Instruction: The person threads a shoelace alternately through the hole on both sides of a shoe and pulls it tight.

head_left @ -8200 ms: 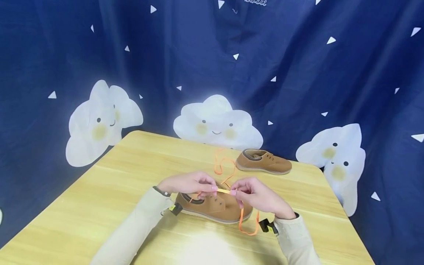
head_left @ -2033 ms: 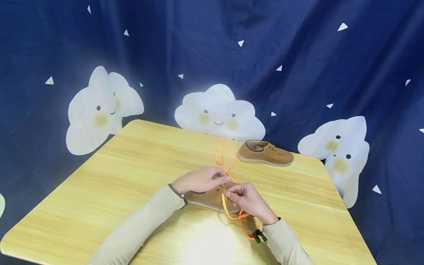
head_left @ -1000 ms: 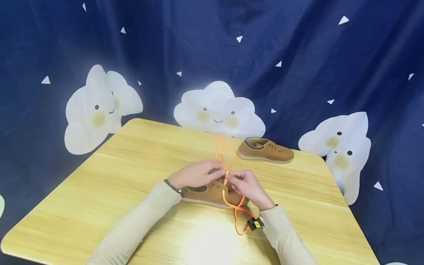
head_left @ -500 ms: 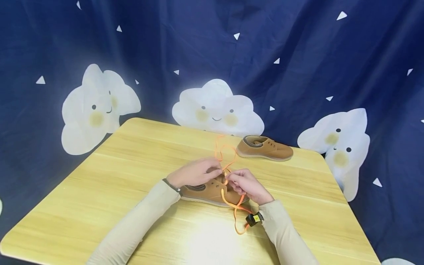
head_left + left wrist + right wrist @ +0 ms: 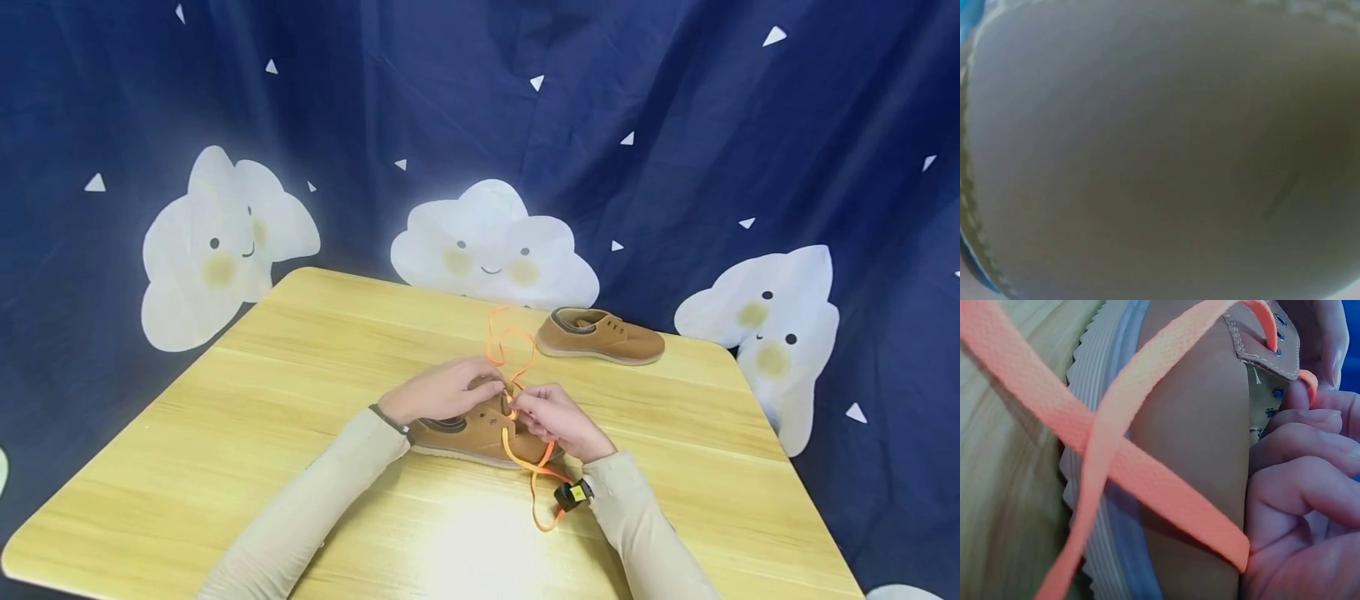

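A brown lace-up shoe (image 5: 465, 437) stands on the table in front of me, toe to the right. My left hand (image 5: 442, 392) lies over its collar, thumb and fingertips gripping around the far side of the lacing opening. My right hand (image 5: 557, 419) pinches an orange shoelace (image 5: 1308, 384) between thumb and forefinger, at the lacing opening. In the right wrist view the lace enters an eyelet of the near flap (image 5: 1266, 353) and crosses itself over the toe. The left wrist view is filled by a blurred surface; that hand's fingers are hidden there.
A second brown shoe (image 5: 600, 336), with bare eyelets, stands near the table's back edge. More orange lace (image 5: 528, 337) curls behind the worked shoe. The wooden table (image 5: 225, 467) ends before a blue curtain (image 5: 337, 100) with clouds.
Earlier both hands held the lace end stretched above the shoe. Since then, the lace has passed through the near flap, and my right hand has shifted to the lacing opening. The last half second shows little motion.
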Demonstrator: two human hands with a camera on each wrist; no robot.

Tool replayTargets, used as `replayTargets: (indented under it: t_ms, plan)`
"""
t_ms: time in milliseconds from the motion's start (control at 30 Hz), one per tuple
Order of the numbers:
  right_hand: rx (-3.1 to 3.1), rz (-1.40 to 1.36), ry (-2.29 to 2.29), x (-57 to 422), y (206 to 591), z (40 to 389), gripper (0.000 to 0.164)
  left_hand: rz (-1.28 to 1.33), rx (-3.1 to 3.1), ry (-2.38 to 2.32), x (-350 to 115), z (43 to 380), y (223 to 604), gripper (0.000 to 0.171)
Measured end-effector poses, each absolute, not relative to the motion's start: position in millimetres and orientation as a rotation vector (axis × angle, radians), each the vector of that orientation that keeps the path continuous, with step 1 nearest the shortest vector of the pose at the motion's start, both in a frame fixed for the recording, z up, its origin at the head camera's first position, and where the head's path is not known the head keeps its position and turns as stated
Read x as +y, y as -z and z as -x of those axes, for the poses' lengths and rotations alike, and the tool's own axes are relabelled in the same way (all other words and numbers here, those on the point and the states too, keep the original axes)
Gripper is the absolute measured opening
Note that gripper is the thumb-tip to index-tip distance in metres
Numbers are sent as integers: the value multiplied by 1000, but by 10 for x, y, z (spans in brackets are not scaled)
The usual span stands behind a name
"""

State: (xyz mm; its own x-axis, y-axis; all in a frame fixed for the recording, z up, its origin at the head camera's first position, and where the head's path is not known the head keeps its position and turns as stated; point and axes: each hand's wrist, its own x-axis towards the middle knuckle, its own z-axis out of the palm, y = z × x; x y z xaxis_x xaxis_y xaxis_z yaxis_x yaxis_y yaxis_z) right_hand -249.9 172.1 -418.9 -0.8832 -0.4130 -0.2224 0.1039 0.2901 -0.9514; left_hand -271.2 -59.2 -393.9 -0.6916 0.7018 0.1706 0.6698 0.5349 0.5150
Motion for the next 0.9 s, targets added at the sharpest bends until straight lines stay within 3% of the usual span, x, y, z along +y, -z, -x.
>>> replayTargets:
  t_ms: [733,900]
  plan:
    - [2172,283,1604,1722,4182,2467,26,-1188,2669,-867,-582,2723,3936,33]
    - [2211,275,1581,1679,4227,2474,29,-1137,2651,-878,-602,2711,3950,41]
